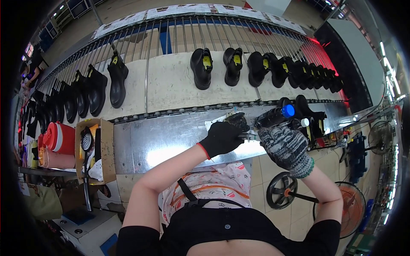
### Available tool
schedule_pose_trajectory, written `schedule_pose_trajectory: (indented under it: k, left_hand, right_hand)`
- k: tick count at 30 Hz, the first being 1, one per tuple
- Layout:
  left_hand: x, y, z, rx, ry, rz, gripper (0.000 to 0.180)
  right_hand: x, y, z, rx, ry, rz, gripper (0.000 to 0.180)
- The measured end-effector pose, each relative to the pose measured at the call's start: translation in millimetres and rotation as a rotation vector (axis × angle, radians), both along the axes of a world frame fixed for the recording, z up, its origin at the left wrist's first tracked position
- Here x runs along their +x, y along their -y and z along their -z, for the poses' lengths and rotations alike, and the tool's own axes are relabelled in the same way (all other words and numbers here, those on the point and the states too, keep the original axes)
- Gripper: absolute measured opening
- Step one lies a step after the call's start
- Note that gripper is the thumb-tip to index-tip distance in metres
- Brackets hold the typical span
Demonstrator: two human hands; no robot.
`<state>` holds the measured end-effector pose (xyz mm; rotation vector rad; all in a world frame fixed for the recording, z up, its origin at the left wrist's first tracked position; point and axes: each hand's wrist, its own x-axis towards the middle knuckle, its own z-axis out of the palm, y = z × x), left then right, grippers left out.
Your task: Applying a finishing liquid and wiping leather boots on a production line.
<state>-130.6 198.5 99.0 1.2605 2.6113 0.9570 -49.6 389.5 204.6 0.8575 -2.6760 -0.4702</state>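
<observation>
Over the metal ledge, my left hand (224, 138) wears a black glove with a red cuff. Its fingers are closed, but the glove hides what they hold. A dark, lumpy object (239, 121) lies against its fingertips, on a stained pale patch. My right hand (285, 148), in a black-and-white knit glove with a green edge, curls inward close by. A thin pale piece (250, 136) shows between the hands; which one grips it is unclear. Just beyond my right hand lie a dark bottle with a blue cap (288, 111) and a smaller one with a white cap (304, 122).
Black boots (200, 70) line the pale conveyor (166, 81) on both sides. More boots (309, 111) stand on the ledge at right. At left are a cardboard box (109, 149) with a hairbrush (86, 141) and a red jug (62, 137). A fan (348, 209) stands lower right.
</observation>
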Motion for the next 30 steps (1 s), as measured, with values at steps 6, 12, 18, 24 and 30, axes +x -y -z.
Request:
schedule_pose_trajectory:
  k: [6, 12, 18, 24, 30]
  left_hand:
    - [-4.3, -14.4, 1.6, -0.023, -0.142, 0.133, 0.036]
    - [-1.1, -23.4, 13.0, -0.135, -0.222, 0.173, 0.019]
    - [-13.3, -29.6, 71.0, 0.149, -0.351, 0.084, 0.022]
    - [-13.3, -21.2, 83.6, 0.023, -0.248, 0.062, 0.055]
    - [-11.5, -14.3, 70.1, -0.06, -0.186, 0.049, 0.066]
  right_hand:
    - [6.1, -5.6, 1.2, -0.027, 0.108, 0.044, 0.026]
    - [10.6, -15.8, 31.1, -0.677, 0.504, 0.391, 0.025]
    - [11.7, -18.2, 70.4, -0.687, 0.447, 0.319, 0.037]
    - [1.7, -18.9, 57.6, -0.681, 0.915, 0.657, 0.045]
    - [13.8, -25.5, 91.3, -0.627, 0.647, 0.458, 0.037]
